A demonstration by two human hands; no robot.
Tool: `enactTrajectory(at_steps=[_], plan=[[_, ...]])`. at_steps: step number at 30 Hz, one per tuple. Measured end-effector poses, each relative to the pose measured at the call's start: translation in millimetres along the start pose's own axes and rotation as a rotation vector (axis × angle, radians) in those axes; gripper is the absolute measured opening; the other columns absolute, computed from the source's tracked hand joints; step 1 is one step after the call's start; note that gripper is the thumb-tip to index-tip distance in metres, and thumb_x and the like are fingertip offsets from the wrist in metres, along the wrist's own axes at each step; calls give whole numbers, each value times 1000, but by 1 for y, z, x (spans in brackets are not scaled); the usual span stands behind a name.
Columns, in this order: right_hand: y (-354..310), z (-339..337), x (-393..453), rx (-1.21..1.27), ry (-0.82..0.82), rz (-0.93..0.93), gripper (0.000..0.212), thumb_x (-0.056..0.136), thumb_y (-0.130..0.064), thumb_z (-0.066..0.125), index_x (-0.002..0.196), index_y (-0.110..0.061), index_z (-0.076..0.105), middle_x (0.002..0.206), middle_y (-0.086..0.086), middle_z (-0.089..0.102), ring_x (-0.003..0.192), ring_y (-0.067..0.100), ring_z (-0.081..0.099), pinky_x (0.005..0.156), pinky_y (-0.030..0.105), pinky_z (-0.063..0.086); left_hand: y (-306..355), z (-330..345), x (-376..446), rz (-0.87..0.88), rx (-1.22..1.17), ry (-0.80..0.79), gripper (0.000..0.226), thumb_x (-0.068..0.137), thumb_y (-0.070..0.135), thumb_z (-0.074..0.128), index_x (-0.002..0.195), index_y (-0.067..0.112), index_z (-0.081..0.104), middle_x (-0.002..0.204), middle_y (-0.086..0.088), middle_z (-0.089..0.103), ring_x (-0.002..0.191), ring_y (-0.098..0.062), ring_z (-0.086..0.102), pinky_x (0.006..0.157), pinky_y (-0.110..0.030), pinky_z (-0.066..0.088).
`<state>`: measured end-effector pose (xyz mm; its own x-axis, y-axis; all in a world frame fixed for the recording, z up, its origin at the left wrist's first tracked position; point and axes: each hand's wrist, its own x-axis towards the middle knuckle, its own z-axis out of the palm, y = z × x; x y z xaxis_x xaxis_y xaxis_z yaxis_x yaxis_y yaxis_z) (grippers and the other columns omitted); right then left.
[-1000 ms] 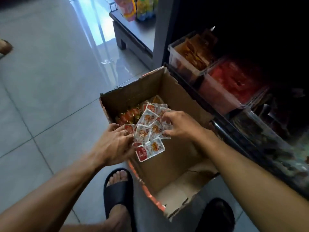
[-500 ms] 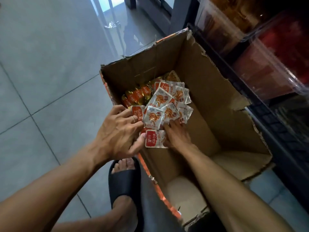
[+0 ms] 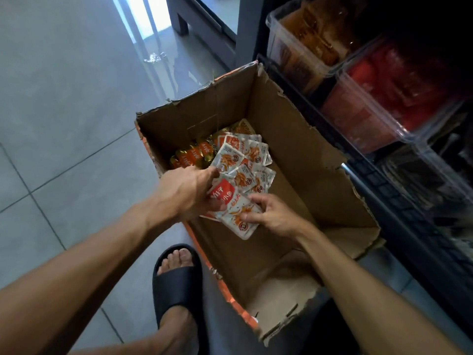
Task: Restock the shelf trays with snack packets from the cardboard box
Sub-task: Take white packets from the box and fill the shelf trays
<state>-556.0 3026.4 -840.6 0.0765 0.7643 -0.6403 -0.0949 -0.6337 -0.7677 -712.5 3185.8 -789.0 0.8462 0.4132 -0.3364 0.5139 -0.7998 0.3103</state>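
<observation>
Gathering step: my left hand (image 3: pixel 189 193) and right hand (image 3: pixel 271 213) pinch a fan of snack packets (image 3: pixel 235 208) over the cardboard box (image 3: pixel 302 160); next, carry them to the trays (image 3: pixel 363 119) at two o'clock.

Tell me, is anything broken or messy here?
Yes. The cardboard box has ragged, torn edges along its top, and a crumpled clear scrap lies on the floor beyond it.

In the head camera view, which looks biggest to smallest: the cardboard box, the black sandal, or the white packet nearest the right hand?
1. Cardboard box, by far the largest.
2. Black sandal.
3. White packet, smallest, though the sandal sits nearer the camera, which flatters it.
</observation>
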Motion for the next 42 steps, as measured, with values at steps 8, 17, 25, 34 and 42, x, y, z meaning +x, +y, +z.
enactTrajectory(at_steps=[8,17,25,34,42], plan=[[11,-18,22,-545,202,22,41,87,-24,71,125,-13,60,117,2,63,113,18,58,92,25,48,-35,-32,21,-44,213,78,35,79,32,78,111,20,71,97,-5,74,89,-27,68,79,-34,44],[8,-3,106,-1173,195,-234,79,89,-41,67,153,-30,22,161,5,20,147,29,19,118,49,24,-61,-23,26,-154,235,152,28,86,33,68,112,28,72,102,-2,75,97,-28,65,95,-38,32],[66,-25,82,-1478,29,-4,81,96,-63,35,153,-37,-17,158,0,-34,146,24,-30,119,55,-6,-60,-21,25,-184,221,174,34,87,33,68,120,28,69,104,-4,73,101,-27,63,95,-36,34],[66,-4,44,-1357,-127,176,81,97,-53,46,155,-35,-7,160,5,-29,148,33,-22,119,58,0,-55,-26,25,-132,251,128,31,87,34,67,117,27,70,103,-4,74,99,-27,64,91,-36,35],[-19,-39,0,-780,299,-55,44,97,-30,56,139,-17,51,135,6,56,123,22,55,101,37,47,-34,-40,15,-85,-162,-6,22,88,11,65,108,18,73,102,0,74,91,-19,69,70,-26,54]])
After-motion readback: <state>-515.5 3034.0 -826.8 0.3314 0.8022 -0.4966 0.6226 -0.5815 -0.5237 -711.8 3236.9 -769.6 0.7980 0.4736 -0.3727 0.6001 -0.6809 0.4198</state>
